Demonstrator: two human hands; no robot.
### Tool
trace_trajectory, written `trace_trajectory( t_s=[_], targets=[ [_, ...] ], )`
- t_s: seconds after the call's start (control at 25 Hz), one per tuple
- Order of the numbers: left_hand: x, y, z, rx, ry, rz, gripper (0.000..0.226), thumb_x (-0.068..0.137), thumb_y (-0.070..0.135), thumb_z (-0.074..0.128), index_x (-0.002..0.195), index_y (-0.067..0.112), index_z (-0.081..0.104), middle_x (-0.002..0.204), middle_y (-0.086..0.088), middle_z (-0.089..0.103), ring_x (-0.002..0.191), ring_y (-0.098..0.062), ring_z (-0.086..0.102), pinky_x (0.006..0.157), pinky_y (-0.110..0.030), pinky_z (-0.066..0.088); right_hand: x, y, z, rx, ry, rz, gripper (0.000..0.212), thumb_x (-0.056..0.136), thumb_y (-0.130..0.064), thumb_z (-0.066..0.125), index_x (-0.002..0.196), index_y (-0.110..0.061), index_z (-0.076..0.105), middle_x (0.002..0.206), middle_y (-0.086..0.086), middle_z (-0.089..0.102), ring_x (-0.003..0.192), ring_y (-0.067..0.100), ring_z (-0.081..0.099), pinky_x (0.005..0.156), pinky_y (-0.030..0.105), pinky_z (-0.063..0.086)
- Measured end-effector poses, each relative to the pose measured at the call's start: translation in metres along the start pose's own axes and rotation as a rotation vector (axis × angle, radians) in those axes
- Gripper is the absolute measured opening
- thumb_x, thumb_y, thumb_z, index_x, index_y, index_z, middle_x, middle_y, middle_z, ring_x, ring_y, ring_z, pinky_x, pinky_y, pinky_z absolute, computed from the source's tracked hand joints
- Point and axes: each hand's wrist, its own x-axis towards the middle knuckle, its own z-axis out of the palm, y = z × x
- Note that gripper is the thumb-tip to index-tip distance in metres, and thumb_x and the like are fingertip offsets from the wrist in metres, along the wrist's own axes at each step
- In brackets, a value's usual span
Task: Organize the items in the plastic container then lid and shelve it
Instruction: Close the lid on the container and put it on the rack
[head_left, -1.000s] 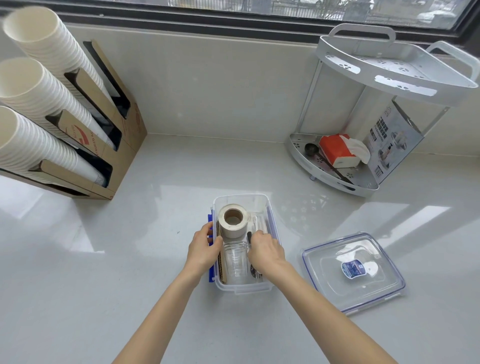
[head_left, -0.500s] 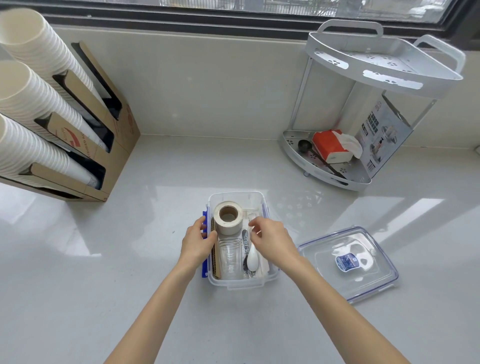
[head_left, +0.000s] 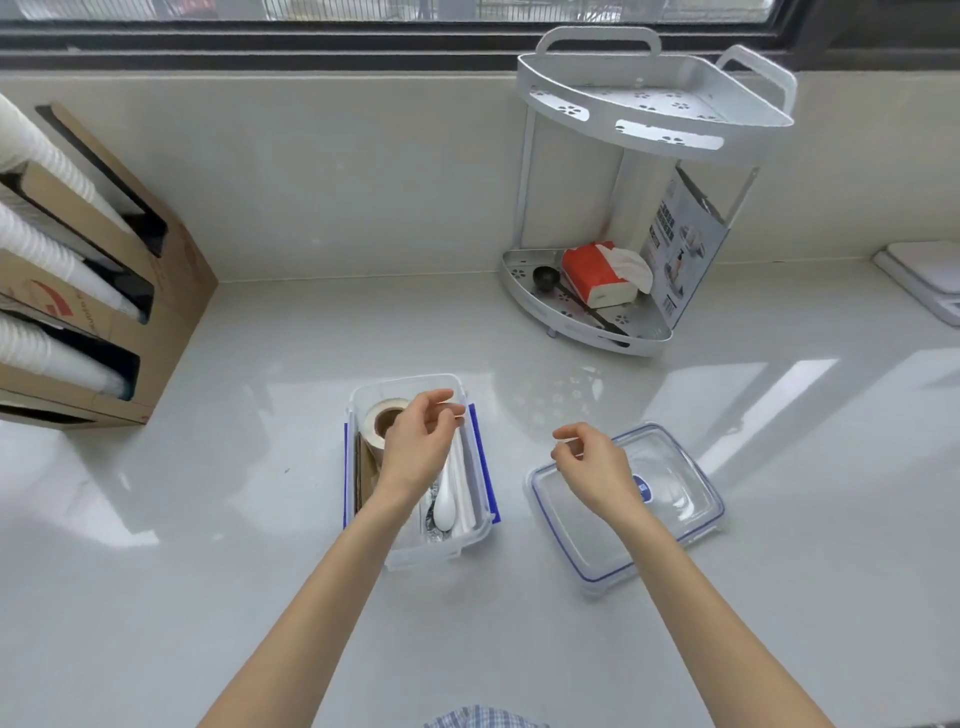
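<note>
The clear plastic container (head_left: 423, 553) with blue side clips stands on the white counter in front of me. Inside it lie a roll of tape (head_left: 376, 423) at the far end and a white spoon (head_left: 445, 501) along the right side. My left hand (head_left: 415, 447) hovers over the container, fingers loosely curled, holding nothing. My right hand (head_left: 592, 467) hangs above the near-left part of the clear lid (head_left: 670, 499), which lies flat on the counter to the right of the container. Its fingers are curled and empty.
A white two-tier corner shelf (head_left: 649, 104) stands at the back right; its lower tier holds a red tissue pack (head_left: 597, 273), a black scoop (head_left: 545, 275) and a leaflet. A cardboard dispenser (head_left: 104, 291) with stacked paper cups is at the left. A white scale (head_left: 930, 280) sits far right.
My right hand left the container and moved right over the lid. My left hand shifted from the container's left edge to above its middle. The view swung a little to the right.
</note>
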Motion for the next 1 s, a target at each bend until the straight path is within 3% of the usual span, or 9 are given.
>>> trace_trajectory(
  t_s=[0.08, 0.16, 0.28, 0.4, 0.52, 0.64, 0.84, 1.0],
  targets=[
    [-0.001, 0.004, 0.026, 0.025, -0.103, -0.003, 0.032, 0.092, 0.005, 0.037, 0.12, 0.001, 0.052, 0.105, -0.008, 0.062, 0.099, -0.018, 0.059, 0.094, -0.027, 0.043, -0.001, 0.019, -0.013, 0.014, -0.002, 0.056, 0.031, 0.088, -0.016, 0.044, 0.117, -0.011, 0.055, 0.11, 0.009, 0.066, 0.106, 0.026, 0.059, 0.086, 0.031, 0.044],
    [0.001, 0.003, 0.054, 0.156, -0.217, 0.0, 0.035, 0.092, 0.01, 0.038, 0.124, 0.003, 0.051, 0.117, -0.01, 0.063, 0.11, -0.02, 0.058, 0.1, -0.028, 0.04, -0.003, 0.038, -0.024, 0.007, -0.005, 0.117, 0.033, 0.089, -0.018, 0.044, 0.12, -0.011, 0.053, 0.113, 0.01, 0.065, 0.108, 0.028, 0.058, 0.088, 0.032, 0.043],
    [0.002, -0.006, 0.093, 0.429, -0.39, -0.005, 0.044, 0.093, 0.018, 0.039, 0.135, 0.008, 0.04, 0.141, -0.008, 0.048, 0.129, -0.021, 0.045, 0.106, -0.026, 0.031, -0.007, 0.066, -0.038, -0.016, 0.041, 0.204, 0.039, 0.091, -0.02, 0.044, 0.128, -0.009, 0.046, 0.126, 0.014, 0.056, 0.115, 0.029, 0.053, 0.092, 0.034, 0.04],
    [-0.001, -0.015, 0.12, 0.647, -0.503, -0.032, 0.053, 0.093, 0.022, 0.038, 0.142, 0.008, 0.025, 0.151, -0.009, 0.03, 0.139, -0.027, 0.027, 0.111, -0.033, 0.025, -0.014, 0.083, -0.047, -0.131, 0.082, 0.266, 0.041, 0.092, -0.021, 0.042, 0.131, -0.006, 0.04, 0.133, 0.019, 0.042, 0.121, 0.034, 0.045, 0.094, 0.039, 0.04],
    [-0.004, -0.022, 0.131, 0.84, -0.481, -0.025, 0.053, 0.091, 0.024, 0.038, 0.141, 0.011, 0.025, 0.151, -0.007, 0.027, 0.138, -0.03, 0.021, 0.11, -0.038, 0.024, -0.023, 0.087, -0.049, -0.262, 0.087, 0.325, 0.041, 0.093, -0.02, 0.041, 0.129, -0.001, 0.034, 0.133, 0.025, 0.031, 0.12, 0.041, 0.038, 0.091, 0.042, 0.043],
    [-0.004, -0.029, 0.134, 0.872, -0.463, -0.032, 0.058, 0.09, 0.025, 0.04, 0.143, 0.014, 0.02, 0.154, -0.004, 0.02, 0.139, -0.028, 0.016, 0.11, -0.041, 0.022, -0.024, 0.087, -0.045, -0.294, 0.043, 0.354, 0.046, 0.092, -0.021, 0.042, 0.13, 0.001, 0.026, 0.134, 0.029, 0.023, 0.113, 0.043, 0.041, 0.089, 0.039, 0.044],
    [-0.005, -0.034, 0.132, 0.897, -0.412, -0.055, 0.055, 0.089, 0.026, 0.043, 0.14, 0.017, 0.026, 0.151, -0.003, 0.02, 0.136, -0.028, 0.02, 0.106, -0.04, 0.026, -0.024, 0.088, -0.038, -0.229, 0.05, 0.325, 0.056, 0.091, -0.017, 0.041, 0.138, 0.001, 0.017, 0.132, 0.033, 0.024, 0.111, 0.042, 0.038, 0.094, 0.037, 0.039],
    [-0.007, -0.032, 0.13, 0.829, -0.366, -0.08, 0.052, 0.088, 0.024, 0.045, 0.137, 0.014, 0.032, 0.145, -0.01, 0.03, 0.132, -0.03, 0.028, 0.107, -0.04, 0.028, -0.024, 0.088, -0.031, -0.103, 0.1, 0.291, 0.055, 0.092, -0.016, 0.041, 0.141, -0.005, 0.019, 0.136, 0.028, 0.022, 0.116, 0.043, 0.032, 0.092, 0.039, 0.038]
  ],
)
